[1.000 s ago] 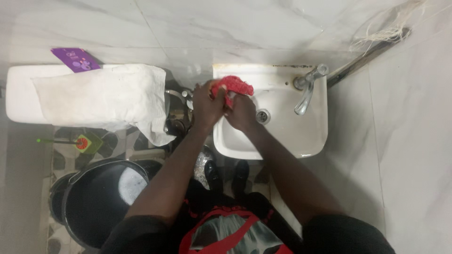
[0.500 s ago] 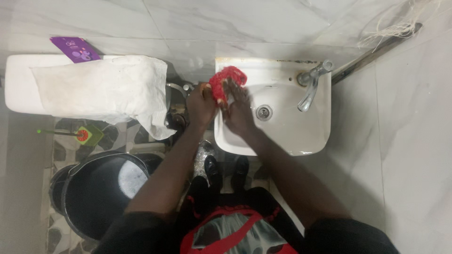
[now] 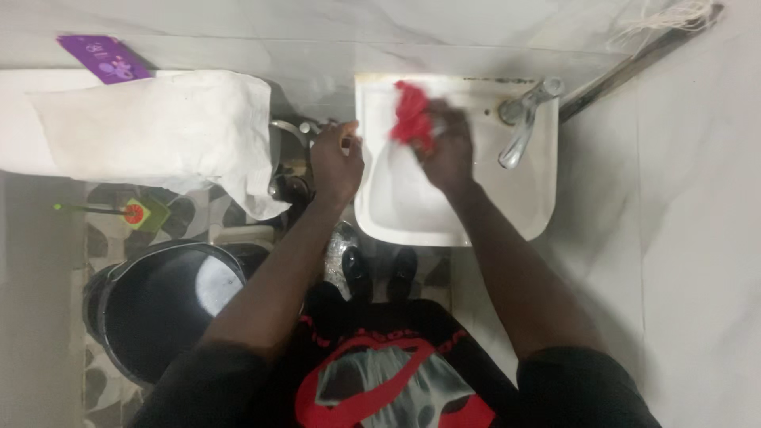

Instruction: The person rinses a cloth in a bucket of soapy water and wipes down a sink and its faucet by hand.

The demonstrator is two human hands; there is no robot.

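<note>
The white washbasin (image 3: 523, 206) stood against the tiled wall, tap (image 3: 523, 127) at its back right corner. The right hand (image 3: 448, 150) clutched a red cloth (image 3: 411, 115) over the bowl's back rim; the left hand (image 3: 337, 162), loosely curled and empty, rested beside the basin's left edge.

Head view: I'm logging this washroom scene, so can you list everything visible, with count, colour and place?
Sink: one, white, against the wall, centre right.
Tap: one, silver, at the sink's back right corner.
Red cloth: one, over the sink's back edge, in the right hand.
White cloth: one, draped over a white fixture on the left.
Purple packet: one, top left, behind the white cloth.
Bucket: one, black, on the floor, lower left.
Brush: one, green holder with red centre, on the floor at left.
Shoes: two, black, below the sink.
Left hand: at the sink's left rim, empty.
Right hand: over the basin, gripping the red cloth.
</note>
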